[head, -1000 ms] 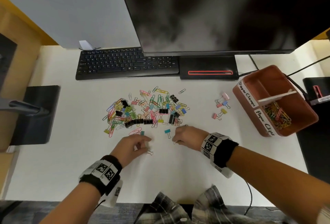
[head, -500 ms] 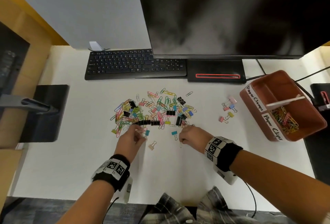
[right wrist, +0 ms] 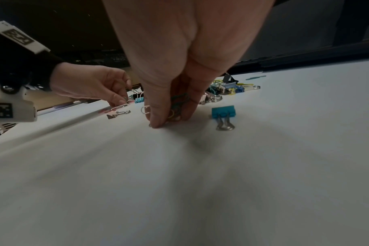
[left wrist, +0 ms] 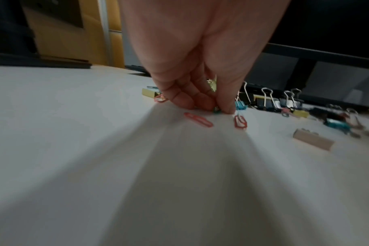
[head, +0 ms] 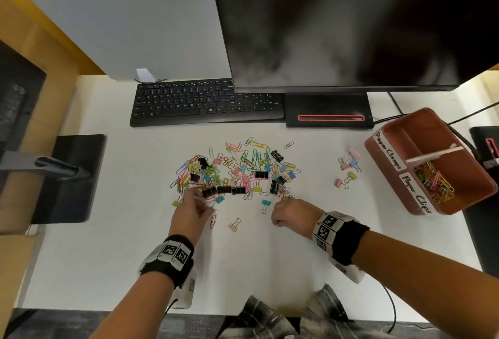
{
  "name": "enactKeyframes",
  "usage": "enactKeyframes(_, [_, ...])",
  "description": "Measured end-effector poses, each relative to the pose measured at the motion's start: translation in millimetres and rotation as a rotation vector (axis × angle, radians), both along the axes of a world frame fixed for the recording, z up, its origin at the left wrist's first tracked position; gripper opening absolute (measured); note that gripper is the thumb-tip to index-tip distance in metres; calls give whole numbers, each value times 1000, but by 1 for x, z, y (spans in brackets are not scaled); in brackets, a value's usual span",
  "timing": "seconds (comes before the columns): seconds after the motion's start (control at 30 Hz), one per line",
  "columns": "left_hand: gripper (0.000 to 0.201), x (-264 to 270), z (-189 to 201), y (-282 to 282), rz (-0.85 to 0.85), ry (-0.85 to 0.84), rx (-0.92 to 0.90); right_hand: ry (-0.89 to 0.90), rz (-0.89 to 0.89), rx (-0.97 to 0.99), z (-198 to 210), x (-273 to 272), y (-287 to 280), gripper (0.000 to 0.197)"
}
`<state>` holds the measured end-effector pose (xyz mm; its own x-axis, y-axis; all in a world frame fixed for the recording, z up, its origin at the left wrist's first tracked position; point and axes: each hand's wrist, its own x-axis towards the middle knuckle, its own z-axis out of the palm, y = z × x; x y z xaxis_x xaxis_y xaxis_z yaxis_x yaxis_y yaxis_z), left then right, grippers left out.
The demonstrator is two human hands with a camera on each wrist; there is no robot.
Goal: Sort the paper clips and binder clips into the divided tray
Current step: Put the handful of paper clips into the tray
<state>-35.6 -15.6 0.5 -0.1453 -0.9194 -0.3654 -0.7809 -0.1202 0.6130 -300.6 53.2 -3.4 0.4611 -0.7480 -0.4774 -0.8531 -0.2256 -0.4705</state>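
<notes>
Office workstation. White bench; large dark monitor on a black stand base; black keyboard; grey partition panel behind; loose stationery clips; labelled divided tray.

Even, soft overhead light fills the head view, and the white counter looks bright without glare. The wide lens bows straight edges near the frame borders. Both wrist views are dimmer and slightly blurred. In them, broad soft shadows fan across the counter toward the camera beneath each hand, and the far background is dark.
</notes>
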Motion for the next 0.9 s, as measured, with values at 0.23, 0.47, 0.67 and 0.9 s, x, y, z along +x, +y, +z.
enactKeyframes(0.23, [35,-1,-6,-7,69,-53,1,105,-98,86,2,7,-2,20])
enactKeyframes(0.47, [23,1,-10,-8,-41,-154,-72,192,-78,74,3,13,1,25])
enactKeyframes(0.67, [22,-4,-7,-13,-157,-258,-157,150,-116,114,5,11,1,24])
enactKeyframes(0.9, [25,-11,-7,-32,-320,-412,-96,1,-282,148,11,-1,-5,22])
